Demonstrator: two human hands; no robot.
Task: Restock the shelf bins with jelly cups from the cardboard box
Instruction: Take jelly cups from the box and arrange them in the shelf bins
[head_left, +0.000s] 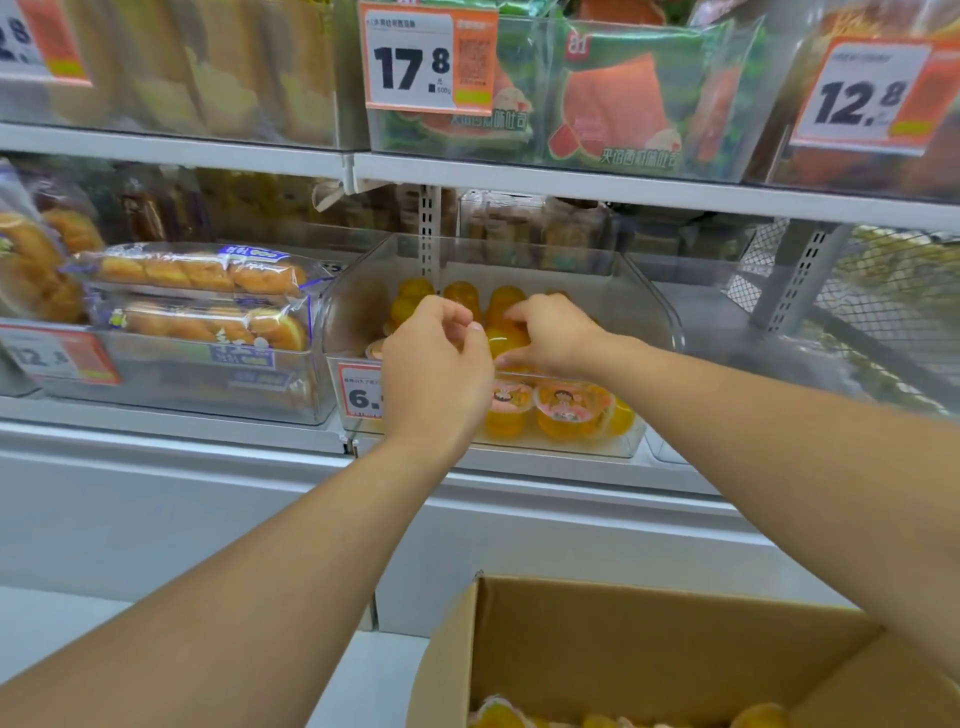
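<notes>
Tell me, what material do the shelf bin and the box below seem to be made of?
The shelf bin looks like clear, glossy hard plastic: the jelly cups show through its walls. The box looks like matte brown cardboard, with a raw folded flap edge.

Jelly cups (566, 410) are sitting in the bin (649, 312) at frame centre, bread packs (197, 296) lying to its left; the box (649, 639) is standing lower right, holding more cups (498, 714).
</notes>
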